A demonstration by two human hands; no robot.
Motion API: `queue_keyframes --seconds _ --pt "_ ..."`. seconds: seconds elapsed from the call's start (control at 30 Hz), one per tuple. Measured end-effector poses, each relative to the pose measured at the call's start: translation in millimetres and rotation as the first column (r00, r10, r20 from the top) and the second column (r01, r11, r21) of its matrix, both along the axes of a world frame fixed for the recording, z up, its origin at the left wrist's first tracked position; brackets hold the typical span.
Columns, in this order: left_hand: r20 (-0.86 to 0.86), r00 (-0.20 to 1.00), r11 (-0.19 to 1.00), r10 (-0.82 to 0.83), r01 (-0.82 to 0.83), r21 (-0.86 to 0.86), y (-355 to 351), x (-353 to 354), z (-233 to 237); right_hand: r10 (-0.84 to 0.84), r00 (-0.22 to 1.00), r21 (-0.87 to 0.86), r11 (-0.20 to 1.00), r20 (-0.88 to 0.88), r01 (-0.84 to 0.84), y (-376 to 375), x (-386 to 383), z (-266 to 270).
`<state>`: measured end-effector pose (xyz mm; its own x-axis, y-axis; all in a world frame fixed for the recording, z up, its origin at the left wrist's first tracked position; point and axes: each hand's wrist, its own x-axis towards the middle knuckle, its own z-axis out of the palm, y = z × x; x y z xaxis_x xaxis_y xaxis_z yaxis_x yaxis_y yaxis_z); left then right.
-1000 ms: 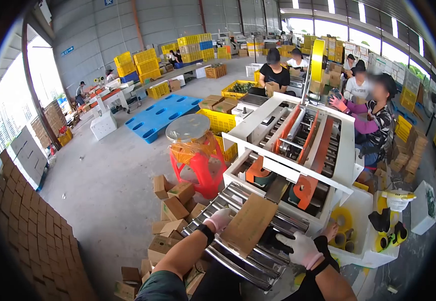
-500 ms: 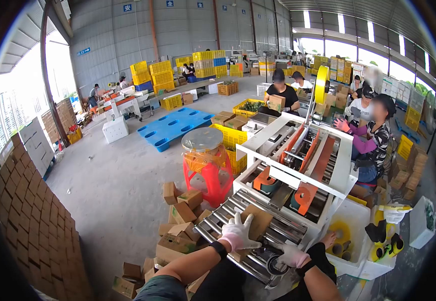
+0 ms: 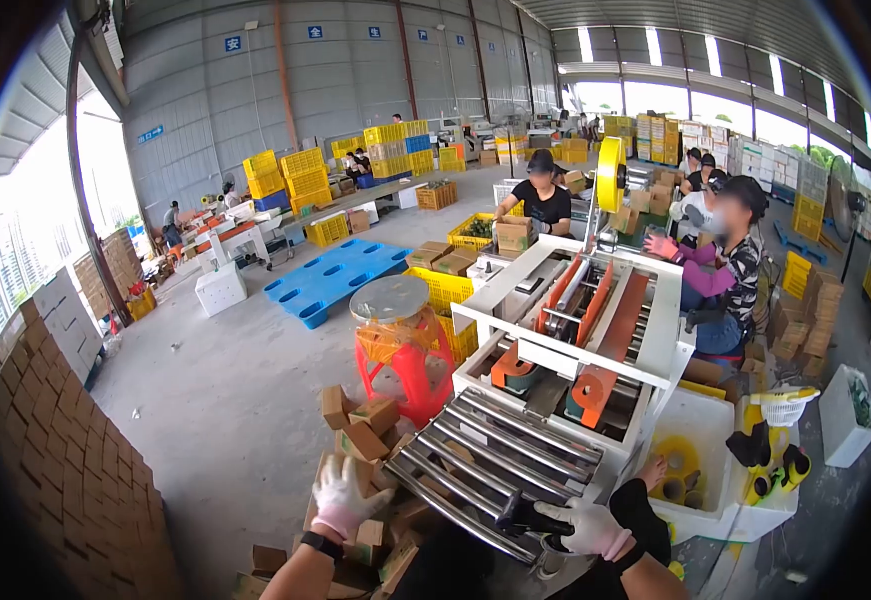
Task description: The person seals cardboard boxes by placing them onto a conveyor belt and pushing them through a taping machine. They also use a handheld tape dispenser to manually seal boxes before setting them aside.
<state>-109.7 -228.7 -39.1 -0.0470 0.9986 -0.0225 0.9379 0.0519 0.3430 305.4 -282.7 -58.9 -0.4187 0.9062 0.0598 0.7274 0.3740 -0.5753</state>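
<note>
My left hand (image 3: 343,498), in a white glove, is open with fingers spread. It hovers over a heap of small brown cartons (image 3: 363,440) on the floor, left of the roller conveyor (image 3: 500,450). No carton lies on these near rollers. My right hand (image 3: 593,527), also gloved, is wrapped round a black-handled tool (image 3: 527,516) at the conveyor's near end. The tool's exact kind cannot be made out. Beyond the rollers stands a white carton-sealing machine (image 3: 595,350) with orange side guides and a yellow tape roll (image 3: 610,175) above.
A red stool (image 3: 410,375) stands left of the conveyor, a blue pallet (image 3: 330,280) behind it. Stacked cartons (image 3: 65,460) line the left side. A white foam box (image 3: 690,450) sits at my right. One co-worker (image 3: 545,205) handles a carton; another (image 3: 725,270) sits at right.
My left hand has left the carton on the rollers and moved left over the heap; that carton is gone from the rollers. My right hand now grips the black-handled tool. The view shifted slightly.
</note>
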Motion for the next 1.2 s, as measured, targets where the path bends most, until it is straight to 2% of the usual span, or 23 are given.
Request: queue_keyframes --seconds 0.03,0.07,0.13,0.2,0.23,0.3,0.33,0.37,0.4,0.43,0.47,0.5,0.53,0.6,0.63,0.67,0.73,0.8,0.93,0.97,1.0,1.07,1.2 --pt "0.323 0.937 0.982 -0.134 0.169 -0.083 8 4 -9 0.033 0.999 0.028 0.999 -0.039 -0.032 0 -7 1" --pt "0.621 0.755 0.933 -0.210 0.345 -0.104 13 11 -19 0.069 0.995 0.058 0.996 -0.075 -0.065 -1 -14 5" --pt "0.951 0.291 0.788 0.103 0.559 -0.257 -2 53 -67 0.120 0.992 0.046 0.992 -0.042 -0.118 -5 -25 29" --pt "0.845 -0.148 0.594 0.515 0.772 -0.226 -8 107 -100 0.164 0.986 0.082 0.983 -0.010 -0.162 -13 -27 49" --pt "0.844 -0.164 0.624 0.510 0.746 -0.233 -11 122 -86 0.150 0.987 0.085 0.984 0.049 -0.154 -18 -24 50" --pt "0.833 -0.195 0.674 0.517 0.693 -0.256 -26 149 -46 0.084 0.996 0.088 0.993 -0.027 -0.082 -23 -14 46" --pt "0.806 -0.252 0.683 0.536 0.690 -0.240 -22 154 -66 0.049 0.997 0.081 0.996 -0.066 -0.044 -28 -10 44" --pt "0.790 -0.253 0.688 0.558 0.673 -0.270 -24 158 -67 0.022 0.999 0.068 0.997 0.025 -0.024 -31 -7 47" --pt "0.771 -0.249 0.686 0.586 0.659 -0.309 -29 162 -59 0.020 1.000 0.063 0.998 -0.007 -0.020 -34 -7 58" --pt "0.776 -0.246 0.637 0.581 0.730 -0.245 -22 159 -98 0.010 0.999 0.063 0.998 0.031 -0.012 -36 -6 56" --pt "0.781 -0.256 0.649 0.570 0.722 -0.237 -27 162 -88 0.003 0.998 0.058 0.998 0.070 -0.007 -37 -5 48" --pt "0.804 -0.180 0.654 0.566 0.692 -0.306 -30 162 -96 0.014 0.999 0.189 0.982 -0.049 -0.004 -35 -5 34" --pt "0.823 -0.103 0.661 0.559 0.654 -0.367 -31 162 -107 0.019 0.999 0.207 0.978 -0.047 -0.008 -35 -3 20" --pt "0.819 -0.194 0.724 0.540 0.603 -0.335 -33 161 -111 0.077 0.987 0.255 0.966 -0.140 -0.039 -32 -6 21" --pt "0.853 -0.173 0.749 0.493 0.584 -0.314 -31 160 -114 0.060 0.995 0.226 0.973 -0.075 -0.041 -33 -4 22" --pt "0.898 0.031 0.784 0.439 0.474 -0.400 -30 162 -117 0.052 0.999 0.193 0.980 -0.011 -0.049 -33 -4 22" --pt "0.902 0.151 0.806 0.404 0.407 -0.429 -30 166 -85 0.056 0.998 0.194 0.979 -0.006 -0.054 -30 -3 20" --pt "0.910 0.242 0.817 0.336 0.406 -0.410 -25 166 -58 0.060 0.992 0.126 0.989 0.115 -0.075 -29 0 27" --pt "0.891 0.388 0.806 0.234 0.435 -0.401 -11 168 -48 0.105 0.992 0.158 0.981 0.064 -0.114 -22 7 29" --pt "0.891 0.382 0.832 0.243 0.390 -0.394 -9 168 -42 0.116 0.991 0.177 0.976 0.069 -0.127 -22 12 28" --pt "0.921 0.287 0.854 0.263 0.375 -0.361 -2 157 -43 0.100 0.993 0.166 0.980 0.065 -0.110 -23 20 29" --pt "0.911 0.294 0.899 0.289 0.245 -0.364 10 131 -43 0.043 0.997 0.188 0.981 0.060 -0.054 -30 39 29" --pt "0.918 0.256 0.874 0.302 0.311 -0.374 32 60 -52 -0.014 0.999 0.279 0.960 0.051 -0.001 -49 81 15"
